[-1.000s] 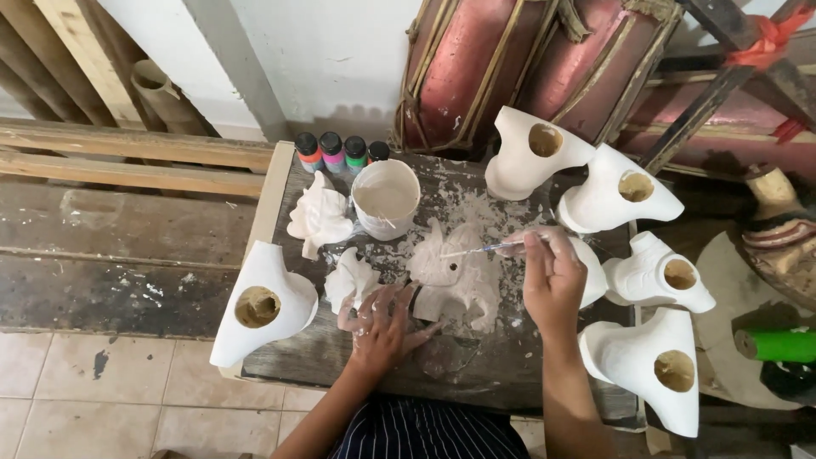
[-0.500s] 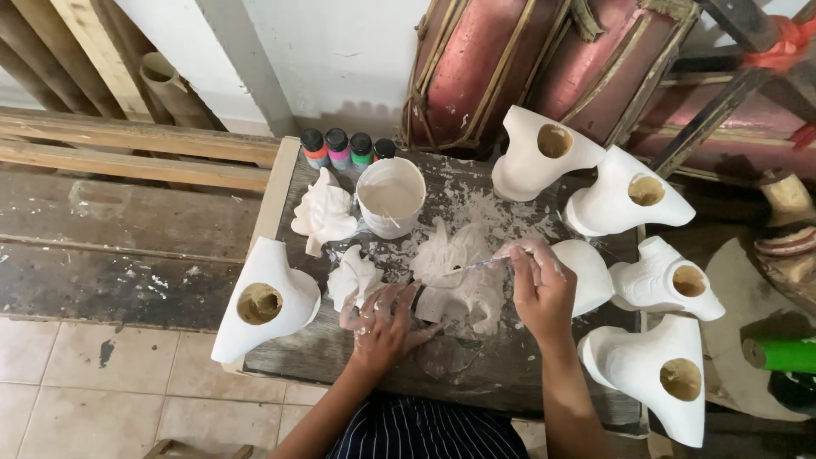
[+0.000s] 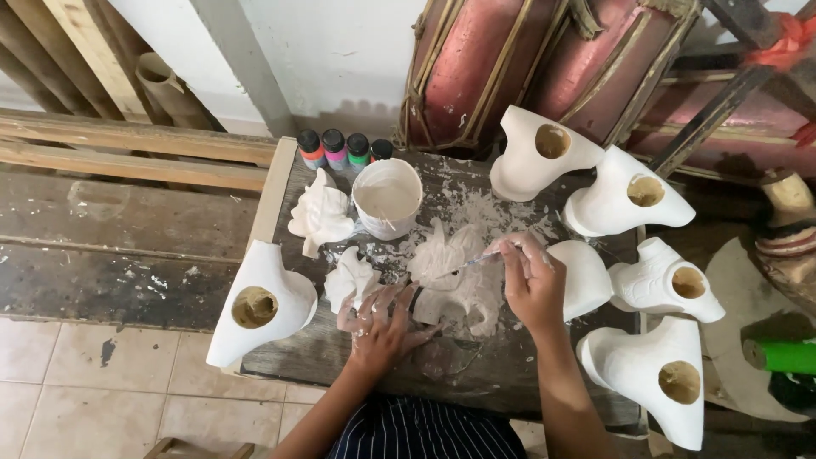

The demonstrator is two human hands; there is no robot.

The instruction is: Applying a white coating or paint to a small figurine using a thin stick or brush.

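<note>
Left hand [image 3: 382,327] lies flat, fingers spread, on the lower left edge of a white carved figure [image 3: 459,280] at the middle of the paint-spattered bench [image 3: 280,183]. Right hand [image 3: 531,285] closed around a thin brush [image 3: 476,261]; the brush tip points left and rests on the figure's upper surface. Both hands smeared with white.

Just behind the figure, a white tub of paint [image 3: 387,197]. Behind the tub, a row of small paint bottles [image 3: 344,149] with coloured contents. Two smaller white carvings [image 3: 321,212] left of the tub and figure. White hollow-necked forms [image 3: 259,302] ring the work: one at the bench's left edge, five to the right. Tiled floor [image 3: 93,399] below.
</note>
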